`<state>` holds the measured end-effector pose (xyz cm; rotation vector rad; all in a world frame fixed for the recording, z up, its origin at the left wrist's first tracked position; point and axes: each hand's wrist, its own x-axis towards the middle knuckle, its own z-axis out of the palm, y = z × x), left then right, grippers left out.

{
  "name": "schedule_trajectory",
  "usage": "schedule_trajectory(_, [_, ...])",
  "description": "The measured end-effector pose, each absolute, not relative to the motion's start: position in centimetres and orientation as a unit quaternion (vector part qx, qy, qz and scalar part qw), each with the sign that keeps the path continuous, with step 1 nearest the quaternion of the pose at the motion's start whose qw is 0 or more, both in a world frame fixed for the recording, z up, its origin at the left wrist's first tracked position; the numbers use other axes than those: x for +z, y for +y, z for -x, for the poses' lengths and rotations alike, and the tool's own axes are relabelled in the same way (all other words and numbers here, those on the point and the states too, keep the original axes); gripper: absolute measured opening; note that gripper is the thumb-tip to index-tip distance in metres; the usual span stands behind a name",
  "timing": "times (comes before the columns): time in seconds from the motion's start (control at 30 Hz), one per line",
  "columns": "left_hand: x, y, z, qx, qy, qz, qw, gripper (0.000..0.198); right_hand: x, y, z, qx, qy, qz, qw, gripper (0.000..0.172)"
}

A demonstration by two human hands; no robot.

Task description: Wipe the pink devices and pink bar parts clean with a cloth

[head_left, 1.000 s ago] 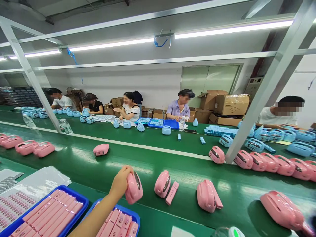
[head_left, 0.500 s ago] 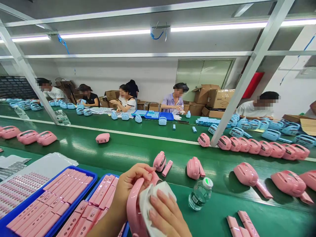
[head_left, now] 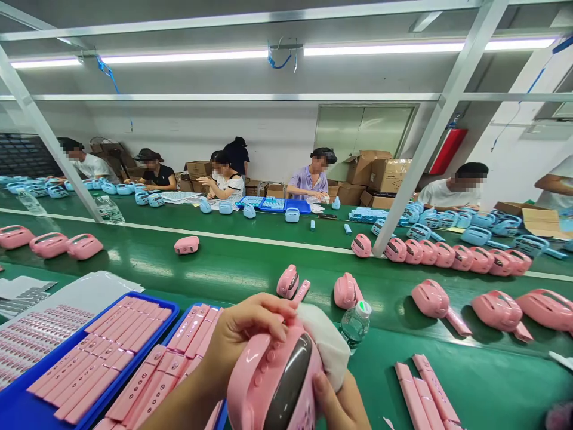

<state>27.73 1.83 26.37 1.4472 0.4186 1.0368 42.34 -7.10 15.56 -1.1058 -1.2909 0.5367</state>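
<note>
- Low at the near edge of the green bench, the left hand closes its fingers over a pink device.
- The right hand grips it from below, thumb on its face, with a white cloth bunched against it.

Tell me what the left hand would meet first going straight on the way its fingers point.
Probably the white cloth: the left hand lies over the top of the pink device, fingers pointing right, and the cloth sits just past the fingertips. The water bottle stands beyond, though depth is unclear.
</note>
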Motion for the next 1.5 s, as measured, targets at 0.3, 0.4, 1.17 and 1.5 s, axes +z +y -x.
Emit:
schedule_trajectory(0.3, [27.5, 2.3, -29.4, 0.310, 0.180, -0.635, 0.684, 0.021, 18.0, -8.6, -41.9, 0.587, -0.446, 0.323, 0.593, 0.091])
schedule_trajectory(0.4, [26.6, 2.3, -28.4, 0.342, 0.272, -0.609, 0.661, 0.020, 18.0, -9.0, -41.5, 0.583, -0.405, 0.325, 0.625, 0.089])
schedule_trajectory(1.17, [26.1, -4.4, -26.5, 0.398, 0.148, -0.656, 0.624, 0.071, 22.2, -12.1, -43.1, 0.469, -0.475, 0.425, 0.612, 0.078])
schedule_trajectory(1.5, [25.3, -2.4, -26.8, 0.322, 0.116, -0.781, 0.523, 0.078, 21.4, -10.9, -42.3, 0.437, -0.467, 0.351, 0.684, 0.060])
